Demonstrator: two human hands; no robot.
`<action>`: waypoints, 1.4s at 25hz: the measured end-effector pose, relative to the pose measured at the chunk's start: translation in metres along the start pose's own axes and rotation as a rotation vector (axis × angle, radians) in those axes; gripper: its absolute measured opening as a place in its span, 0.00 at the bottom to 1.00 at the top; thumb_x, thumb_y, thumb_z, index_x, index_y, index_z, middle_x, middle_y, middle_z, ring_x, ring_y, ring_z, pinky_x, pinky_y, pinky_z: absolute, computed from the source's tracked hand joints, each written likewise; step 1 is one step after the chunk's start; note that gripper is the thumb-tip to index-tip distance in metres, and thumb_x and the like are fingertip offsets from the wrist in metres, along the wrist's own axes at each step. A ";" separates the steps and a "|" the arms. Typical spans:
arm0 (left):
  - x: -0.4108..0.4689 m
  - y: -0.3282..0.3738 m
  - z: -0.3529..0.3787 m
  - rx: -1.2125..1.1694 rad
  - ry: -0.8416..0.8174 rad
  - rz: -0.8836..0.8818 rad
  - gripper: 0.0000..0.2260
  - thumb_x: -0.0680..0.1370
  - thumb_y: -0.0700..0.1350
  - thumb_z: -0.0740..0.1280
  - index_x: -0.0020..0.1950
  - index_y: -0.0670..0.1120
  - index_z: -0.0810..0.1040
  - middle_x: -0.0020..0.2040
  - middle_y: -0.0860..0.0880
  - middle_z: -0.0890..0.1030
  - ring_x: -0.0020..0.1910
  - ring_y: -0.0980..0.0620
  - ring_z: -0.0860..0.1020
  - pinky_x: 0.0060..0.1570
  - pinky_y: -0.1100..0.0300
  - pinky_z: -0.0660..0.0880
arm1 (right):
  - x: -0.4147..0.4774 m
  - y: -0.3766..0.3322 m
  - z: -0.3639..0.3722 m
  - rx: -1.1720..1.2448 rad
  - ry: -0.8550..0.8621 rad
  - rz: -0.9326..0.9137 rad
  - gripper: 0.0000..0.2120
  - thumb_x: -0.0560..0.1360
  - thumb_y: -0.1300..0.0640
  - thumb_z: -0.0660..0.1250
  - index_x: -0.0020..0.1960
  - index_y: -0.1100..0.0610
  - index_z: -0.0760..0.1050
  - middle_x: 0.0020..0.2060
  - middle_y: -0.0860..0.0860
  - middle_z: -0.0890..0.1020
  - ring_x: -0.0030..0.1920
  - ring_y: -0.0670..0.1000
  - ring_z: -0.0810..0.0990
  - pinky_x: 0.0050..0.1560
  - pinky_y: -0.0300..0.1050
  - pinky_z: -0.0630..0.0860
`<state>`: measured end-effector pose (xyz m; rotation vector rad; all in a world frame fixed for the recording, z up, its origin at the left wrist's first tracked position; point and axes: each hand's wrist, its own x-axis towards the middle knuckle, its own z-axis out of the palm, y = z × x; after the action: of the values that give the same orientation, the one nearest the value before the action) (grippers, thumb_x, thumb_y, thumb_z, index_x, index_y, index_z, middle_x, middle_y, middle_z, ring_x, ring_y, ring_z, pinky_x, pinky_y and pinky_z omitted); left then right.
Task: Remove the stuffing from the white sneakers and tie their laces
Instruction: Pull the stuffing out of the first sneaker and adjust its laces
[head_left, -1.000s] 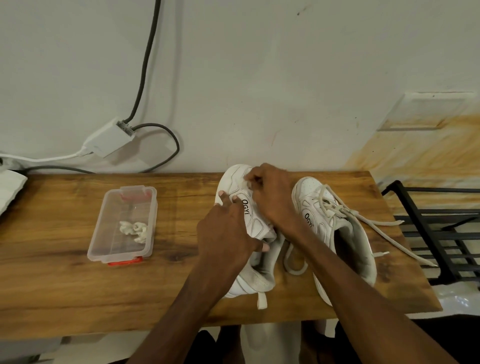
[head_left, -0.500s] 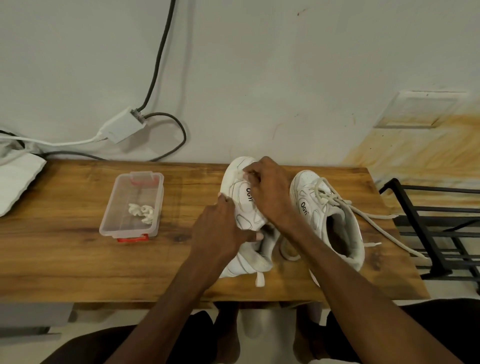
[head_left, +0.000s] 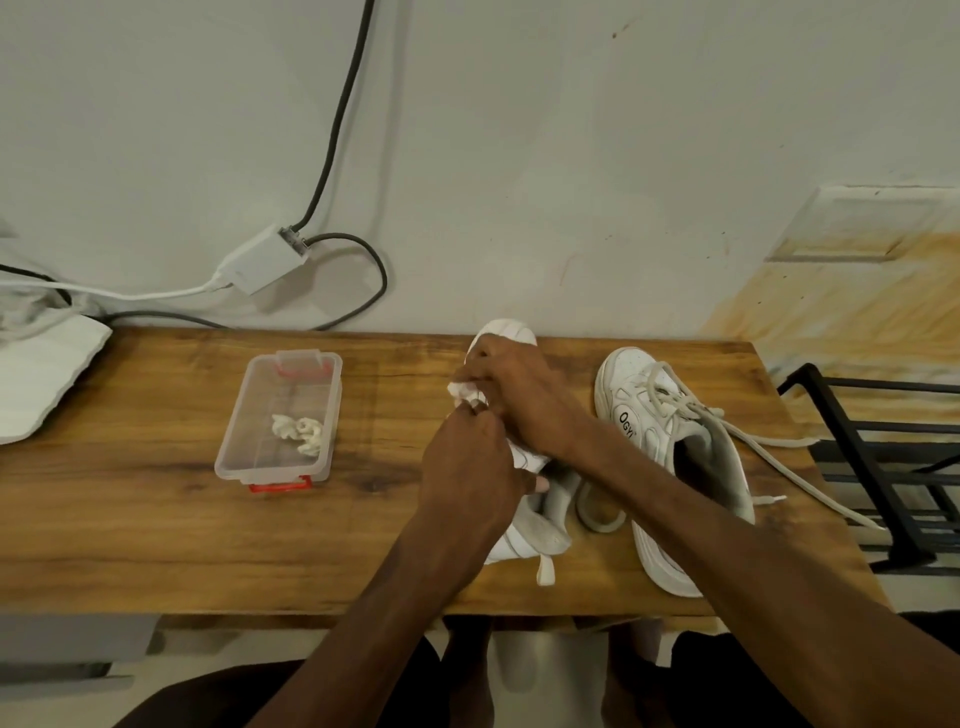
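Note:
Two white sneakers lie on the wooden table (head_left: 156, 499). The left sneaker (head_left: 524, 535) is tipped on its side under both hands, toe towards the wall. My left hand (head_left: 470, 467) grips its middle, thumb beneath. My right hand (head_left: 519, 400) curls over its forepart. A small crumpled white bit (head_left: 464, 393) shows between the fingers of both hands; whether it is stuffing or shoe I cannot tell. The right sneaker (head_left: 670, 452) lies free beside my right forearm, its loose laces (head_left: 769, 441) trailing right. A wad of white stuffing (head_left: 298, 430) lies in the clear plastic box (head_left: 244, 457).
A white power adapter (head_left: 260, 260) with grey and white cables hangs on the wall behind the table. A white object (head_left: 41, 379) rests on the table's far left end. A black metal rack (head_left: 872, 447) stands just past the table's right edge.
Both hands have closed in over the left sneaker's forepart and now hide its logo. A crumpled white bit now shows between the fingers. The right sneaker has stayed put.

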<state>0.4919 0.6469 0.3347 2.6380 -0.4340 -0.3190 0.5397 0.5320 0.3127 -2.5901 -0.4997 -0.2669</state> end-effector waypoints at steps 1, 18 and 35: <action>0.000 0.000 0.001 0.005 0.002 -0.001 0.30 0.68 0.57 0.76 0.63 0.42 0.72 0.60 0.46 0.77 0.58 0.50 0.75 0.51 0.62 0.68 | 0.003 0.004 0.000 -0.008 -0.041 -0.014 0.09 0.69 0.67 0.67 0.47 0.62 0.82 0.42 0.56 0.79 0.42 0.53 0.78 0.41 0.48 0.75; 0.000 -0.016 0.005 0.057 0.093 -0.053 0.24 0.69 0.64 0.70 0.53 0.47 0.73 0.48 0.50 0.79 0.41 0.53 0.73 0.40 0.59 0.69 | -0.032 -0.001 0.007 -0.139 0.213 0.195 0.12 0.69 0.65 0.64 0.51 0.61 0.78 0.44 0.56 0.78 0.43 0.55 0.75 0.40 0.50 0.72; 0.006 -0.017 -0.002 0.007 0.033 -0.069 0.25 0.66 0.62 0.74 0.49 0.45 0.73 0.47 0.47 0.78 0.42 0.50 0.77 0.37 0.58 0.71 | -0.045 0.005 -0.003 -0.092 0.238 0.469 0.11 0.70 0.66 0.62 0.51 0.60 0.75 0.44 0.57 0.78 0.46 0.58 0.75 0.46 0.53 0.72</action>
<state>0.5024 0.6605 0.3277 2.6651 -0.3340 -0.2958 0.5003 0.5128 0.3008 -2.6230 0.2091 -0.4330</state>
